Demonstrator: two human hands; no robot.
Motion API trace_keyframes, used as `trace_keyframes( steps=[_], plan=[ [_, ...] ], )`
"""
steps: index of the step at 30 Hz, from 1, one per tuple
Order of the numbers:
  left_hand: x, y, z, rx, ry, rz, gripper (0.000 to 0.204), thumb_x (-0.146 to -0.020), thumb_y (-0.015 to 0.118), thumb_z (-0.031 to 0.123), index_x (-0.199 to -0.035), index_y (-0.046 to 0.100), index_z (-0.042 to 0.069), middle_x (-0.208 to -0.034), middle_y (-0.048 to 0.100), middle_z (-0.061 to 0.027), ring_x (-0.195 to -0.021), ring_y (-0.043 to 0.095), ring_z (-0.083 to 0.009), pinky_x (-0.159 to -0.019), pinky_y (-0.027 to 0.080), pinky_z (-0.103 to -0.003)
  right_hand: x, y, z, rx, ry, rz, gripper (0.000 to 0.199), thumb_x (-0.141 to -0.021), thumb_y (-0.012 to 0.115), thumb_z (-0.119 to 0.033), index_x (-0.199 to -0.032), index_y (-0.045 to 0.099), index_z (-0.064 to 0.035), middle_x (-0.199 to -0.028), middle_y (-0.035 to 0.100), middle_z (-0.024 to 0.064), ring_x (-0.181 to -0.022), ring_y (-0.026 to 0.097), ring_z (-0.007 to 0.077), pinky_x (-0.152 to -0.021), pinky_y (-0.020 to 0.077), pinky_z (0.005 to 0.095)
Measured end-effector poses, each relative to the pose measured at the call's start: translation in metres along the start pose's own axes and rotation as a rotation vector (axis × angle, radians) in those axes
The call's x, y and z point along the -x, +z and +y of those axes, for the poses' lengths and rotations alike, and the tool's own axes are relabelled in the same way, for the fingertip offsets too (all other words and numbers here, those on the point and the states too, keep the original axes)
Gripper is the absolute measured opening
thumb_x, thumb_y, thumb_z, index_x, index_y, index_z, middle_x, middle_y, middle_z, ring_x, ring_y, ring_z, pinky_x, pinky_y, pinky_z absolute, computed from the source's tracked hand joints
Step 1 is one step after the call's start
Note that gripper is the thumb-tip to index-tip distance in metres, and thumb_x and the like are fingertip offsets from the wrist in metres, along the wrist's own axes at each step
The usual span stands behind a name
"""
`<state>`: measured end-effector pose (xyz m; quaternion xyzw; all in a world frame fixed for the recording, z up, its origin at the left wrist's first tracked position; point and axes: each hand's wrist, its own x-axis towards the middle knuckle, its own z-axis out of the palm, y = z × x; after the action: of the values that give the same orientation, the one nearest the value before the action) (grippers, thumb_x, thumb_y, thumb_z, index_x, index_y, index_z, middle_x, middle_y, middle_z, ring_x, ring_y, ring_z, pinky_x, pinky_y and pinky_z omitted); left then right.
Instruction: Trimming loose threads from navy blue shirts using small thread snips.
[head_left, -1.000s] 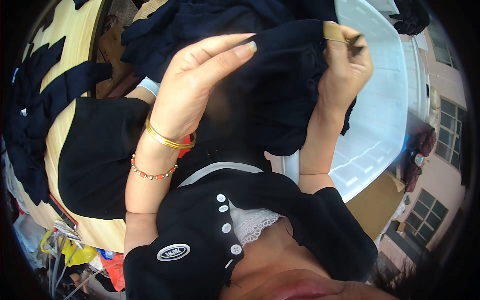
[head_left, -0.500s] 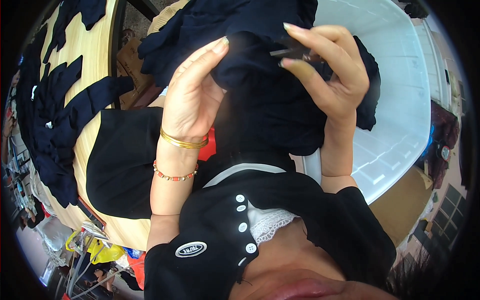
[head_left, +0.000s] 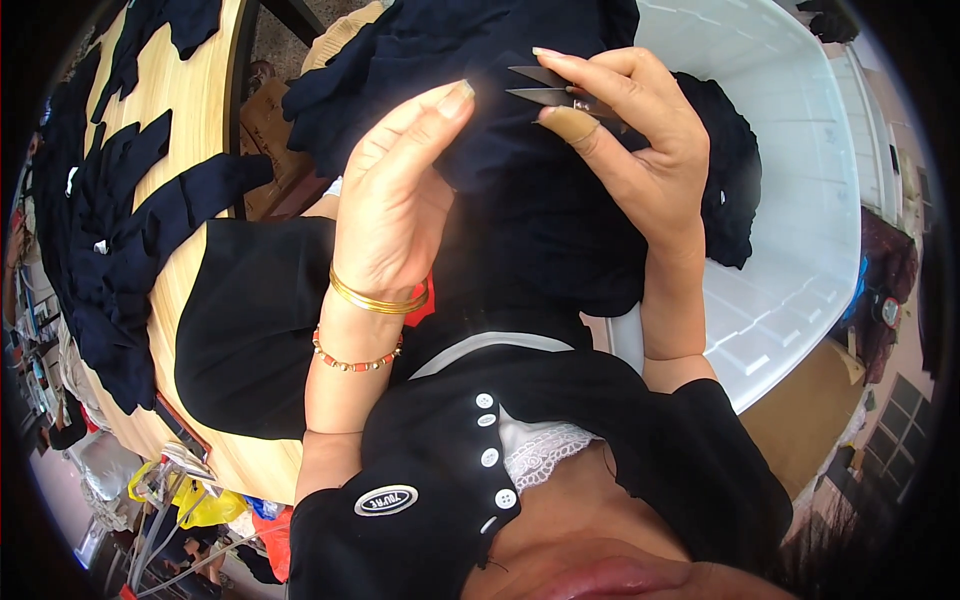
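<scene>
Between the thumb and fingers of my right hand [head_left: 650, 140] is a small pair of thread snips [head_left: 550, 97], its two pointed blades apart and directed left. A tan covering wraps the tip of that thumb. My left hand [head_left: 395, 195] is raised opposite, thumb and fingers closed against a navy garment [head_left: 540, 190]; dark cloth and the thumb partly hide its grip. The garment lies bunched in front of me and spreads away beneath both hands. A gap separates the snips from my left fingertips.
At right stands a large translucent plastic bin [head_left: 800, 200], with dark cloth [head_left: 730, 180] at its near side. Left is a light wooden table [head_left: 185, 110] bearing several navy garments [head_left: 110, 240]. A cardboard box [head_left: 265, 130] sits beyond the table's edge. Yellow bags [head_left: 205, 503] hang at lower left.
My right hand has moved slightly left with the snips, whose blades now show plainly apart. My left hand has shifted a little right, and the cloth near its fingers has dropped lower.
</scene>
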<state>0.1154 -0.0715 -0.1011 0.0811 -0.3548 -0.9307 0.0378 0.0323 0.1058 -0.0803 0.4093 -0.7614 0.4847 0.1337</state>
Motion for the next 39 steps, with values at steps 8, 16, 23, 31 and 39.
trace_keyframes(
  steps=[8,16,23,31,39],
  plan=[
    [0.001,0.000,0.000,-0.046,0.036,0.022,0.021,-0.090,0.065,0.008,-0.109,0.067,0.000,-0.106,0.069,-0.0078,-0.100,0.062,-0.0122,-0.093,0.044,-0.025,-0.001,0.000,0.002,-0.006,-0.006,0.001,0.033,-0.071,0.078,-0.002,-0.103,0.073,-0.0050,-0.081,0.059,0.0032,-0.070,0.057,0.0104,-0.059,0.0451,0.0213],
    [0.001,0.000,-0.004,-0.023,0.030,-0.014,0.022,-0.089,0.065,0.007,-0.110,0.067,-0.001,-0.105,0.069,-0.0078,-0.100,0.062,-0.0119,-0.093,0.045,-0.024,0.001,0.002,0.004,-0.039,0.001,0.054,0.031,-0.070,0.080,-0.005,-0.100,0.073,-0.0053,-0.077,0.058,0.0008,-0.067,0.053,0.0087,-0.059,0.0417,0.0208],
    [0.001,0.009,-0.009,-0.264,0.118,0.019,0.022,-0.090,0.065,0.008,-0.110,0.066,-0.002,-0.100,0.069,-0.0050,-0.092,0.062,-0.0073,-0.083,0.047,-0.020,0.006,-0.001,0.006,-0.202,0.221,0.018,0.018,-0.075,0.079,-0.005,-0.087,0.067,0.0001,-0.072,0.051,-0.0025,-0.062,0.043,0.0031,-0.054,0.0320,0.0179],
    [0.002,-0.001,-0.007,-0.520,0.071,-0.062,0.020,-0.090,0.065,0.008,-0.107,0.067,-0.002,-0.095,0.069,-0.0026,-0.086,0.061,-0.0047,-0.077,0.047,-0.018,0.006,-0.004,0.013,-0.217,0.191,0.384,0.016,-0.081,0.076,-0.005,-0.088,0.064,0.0021,-0.075,0.054,-0.0027,-0.063,0.043,0.0019,-0.056,0.0331,0.0158],
    [0.003,-0.003,-0.003,-0.294,0.033,-0.097,0.022,-0.092,0.062,0.007,-0.110,0.066,-0.004,-0.100,0.069,-0.0051,-0.092,0.063,-0.0090,-0.085,0.048,-0.021,0.004,-0.001,0.013,-0.094,0.319,0.226,0.026,-0.077,0.078,-0.006,-0.100,0.068,-0.0041,-0.078,0.055,-0.0031,-0.071,0.052,0.0042,-0.066,0.0426,0.0168]
  ],
)
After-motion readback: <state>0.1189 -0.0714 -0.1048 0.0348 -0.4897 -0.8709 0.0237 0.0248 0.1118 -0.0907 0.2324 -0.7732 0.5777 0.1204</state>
